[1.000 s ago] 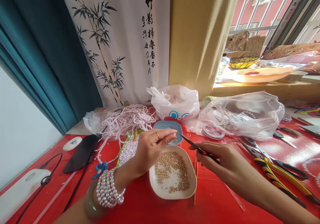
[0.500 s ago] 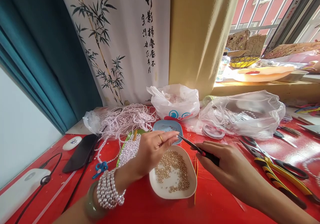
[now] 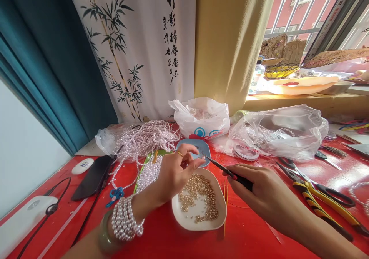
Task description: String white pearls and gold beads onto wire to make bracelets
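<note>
My left hand hovers over the far rim of a white dish full of small gold beads. Its thumb and fingertips are pinched together near the tip of a thin dark pointed tool; what they pinch is too small to make out. My right hand grips that tool by its handle, the point aimed left at the left fingertips. A pearl bracelet and a green bangle sit on my left wrist. A blue dish lies just behind the hands.
Strands of white pearls are heaped at the back left beside a green tray. Plastic bags stand behind. Yellow-handled pliers and scissors lie to the right. A phone, cables and blue mini scissors lie left on the red table.
My left fingers have lifted and curled a little, the pinch now meeting the tool tip. The right hand with the tool shifted slightly left.
</note>
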A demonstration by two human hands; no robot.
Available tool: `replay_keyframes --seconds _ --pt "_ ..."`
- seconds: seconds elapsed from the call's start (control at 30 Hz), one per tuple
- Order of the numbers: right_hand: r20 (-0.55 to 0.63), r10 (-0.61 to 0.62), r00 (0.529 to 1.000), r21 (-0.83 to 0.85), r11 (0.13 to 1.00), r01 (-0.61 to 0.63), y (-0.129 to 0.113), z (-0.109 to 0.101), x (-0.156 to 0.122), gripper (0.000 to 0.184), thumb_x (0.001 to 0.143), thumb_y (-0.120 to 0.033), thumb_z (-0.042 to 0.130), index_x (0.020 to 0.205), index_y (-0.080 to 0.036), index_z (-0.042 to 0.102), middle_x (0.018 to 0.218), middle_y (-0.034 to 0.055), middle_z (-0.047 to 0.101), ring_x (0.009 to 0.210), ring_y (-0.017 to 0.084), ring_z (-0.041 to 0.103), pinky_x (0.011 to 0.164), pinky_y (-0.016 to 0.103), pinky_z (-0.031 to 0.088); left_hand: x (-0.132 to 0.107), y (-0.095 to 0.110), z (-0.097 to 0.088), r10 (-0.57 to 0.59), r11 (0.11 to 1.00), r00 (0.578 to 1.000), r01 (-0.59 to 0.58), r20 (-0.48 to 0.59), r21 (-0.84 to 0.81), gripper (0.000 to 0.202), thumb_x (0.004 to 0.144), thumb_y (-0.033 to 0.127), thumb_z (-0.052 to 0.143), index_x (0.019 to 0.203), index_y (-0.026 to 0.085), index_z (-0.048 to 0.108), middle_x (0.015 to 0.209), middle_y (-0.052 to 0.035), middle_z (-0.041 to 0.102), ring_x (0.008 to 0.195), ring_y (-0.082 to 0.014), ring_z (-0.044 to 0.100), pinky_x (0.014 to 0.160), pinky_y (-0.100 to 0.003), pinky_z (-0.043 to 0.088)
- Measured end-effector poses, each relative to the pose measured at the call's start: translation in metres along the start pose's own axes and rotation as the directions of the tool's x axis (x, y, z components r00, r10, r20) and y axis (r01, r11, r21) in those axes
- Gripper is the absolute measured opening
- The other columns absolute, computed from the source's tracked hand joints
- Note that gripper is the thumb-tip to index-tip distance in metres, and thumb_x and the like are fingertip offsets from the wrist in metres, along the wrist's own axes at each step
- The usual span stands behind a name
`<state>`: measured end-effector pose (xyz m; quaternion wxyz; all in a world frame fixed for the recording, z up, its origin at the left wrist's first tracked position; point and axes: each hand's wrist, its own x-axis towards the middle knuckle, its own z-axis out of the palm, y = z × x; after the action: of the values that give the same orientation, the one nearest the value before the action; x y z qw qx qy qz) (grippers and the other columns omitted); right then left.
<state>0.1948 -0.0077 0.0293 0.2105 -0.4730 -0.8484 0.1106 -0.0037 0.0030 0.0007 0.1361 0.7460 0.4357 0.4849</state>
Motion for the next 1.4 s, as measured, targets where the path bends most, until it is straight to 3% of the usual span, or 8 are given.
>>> replay_keyframes --seconds 0.07,0.13,0.3,0.63,0.77,0.9,1.1,1.4 --pt "-0.014 0.001 1.000 0.001 1.000 -0.001 0.001 -0.001 0.000 0.023 0.079 -0.025 0.041 0.065 -0.019 0.057 0.058 0.0013 0.060 0.050 0.013 0.047 0.045 0.022 0.033 0.001 -0.001 -0.001 -0.004 1.000 1.000 0.004 0.015 -0.006 0.011 0.080 0.028 0.054 0.083 0.017 0.055 0.053 0.0034 0.059 0.046 -0.0087 0.054 0.046 -0.019 0.043" --pt "-0.020 -0.001 1.000 0.010 1.000 0.001 0.001 -0.001 0.000 0.023 0.080 -0.025 0.040 0.066 -0.018 0.058 0.058 0.0011 0.060 0.050 0.012 0.047 0.045 0.021 0.033 0.003 -0.002 -0.003 0.073 0.997 0.997 -0.073 0.007 0.014 0.009 0.080 0.024 0.053 0.077 0.016 0.057 0.061 0.0001 0.063 0.052 -0.0096 0.057 0.050 -0.020 0.046" --pt "-0.022 -0.009 1.000 -0.015 1.000 0.008 0.000 -0.003 -0.001 0.024 0.080 -0.025 0.040 0.064 -0.018 0.056 0.055 0.0004 0.057 0.048 0.012 0.044 0.044 0.021 0.031 0.009 0.000 -0.007 0.219 0.976 0.975 -0.219 -0.030 -0.006 0.015 0.080 0.017 0.053 0.086 0.016 0.066 0.080 -0.0070 0.069 0.072 -0.0144 0.063 0.066 -0.026 0.052" --pt "0.002 -0.040 0.999 -0.044 0.998 0.040 -0.002 0.001 -0.002 0.023 0.080 -0.020 0.039 0.060 -0.017 0.052 0.053 -0.0004 0.054 0.046 0.009 0.040 0.044 0.021 0.032 0.008 0.011 -0.003 -0.084 0.965 0.995 0.093 0.047 -0.245 0.010 0.071 0.017 0.063 0.078 0.018 0.070 0.079 -0.0060 0.071 0.070 -0.0160 0.065 0.066 -0.027 0.055" --pt "-0.020 -0.060 0.998 -0.067 0.996 0.059 -0.001 0.003 -0.004 0.023 0.080 -0.019 0.039 0.058 -0.019 0.048 0.051 -0.0019 0.051 0.045 0.009 0.040 0.042 0.021 0.030 0.006 0.012 0.001 -0.141 0.940 0.990 0.134 0.002 -0.313 0.007 0.069 0.016 0.065 0.074 0.017 0.070 0.072 -0.0049 0.071 0.063 -0.0146 0.064 0.057 -0.024 0.054" --pt "-0.034 -0.054 0.998 -0.038 0.998 0.053 -0.001 0.007 -0.005 0.022 0.080 -0.019 0.038 0.065 -0.019 0.054 0.054 -0.0004 0.055 0.047 0.011 0.046 0.045 0.021 0.034 0.002 0.015 0.004 -0.177 0.924 0.983 0.153 -0.038 -0.352 0.005 0.067 0.016 0.066 0.071 0.015 0.070 0.072 -0.0051 0.071 0.063 -0.0136 0.064 0.057 -0.022 0.053" --pt "-0.072 -0.024 0.997 0.045 0.999 0.027 -0.006 0.012 -0.006 0.022 0.079 -0.020 0.040 0.072 -0.019 0.061 0.055 0.0014 0.060 0.047 0.012 0.051 0.046 0.022 0.039 0.001 0.019 0.006 -0.132 0.948 0.984 0.090 -0.119 -0.305 0.005 0.068 0.019 0.066 0.067 0.016 0.069 0.063 -0.0036 0.069 0.055 -0.0127 0.061 0.050 -0.022 0.051" --pt "-0.013 0.027 1.000 0.180 0.983 -0.024 -0.012 0.010 -0.007 0.029 0.080 -0.025 0.041 0.058 -0.017 0.058 0.050 0.0005 0.056 0.045 0.011 0.048 0.041 0.020 0.038 -0.002 0.008 0.012 0.057 0.983 0.979 -0.089 -0.196 -0.162 0.009 0.073 0.023 0.063 0.072 0.016 0.069 0.066 -0.0047 0.069 0.057 -0.0134 0.062 0.052 -0.024 0.051"
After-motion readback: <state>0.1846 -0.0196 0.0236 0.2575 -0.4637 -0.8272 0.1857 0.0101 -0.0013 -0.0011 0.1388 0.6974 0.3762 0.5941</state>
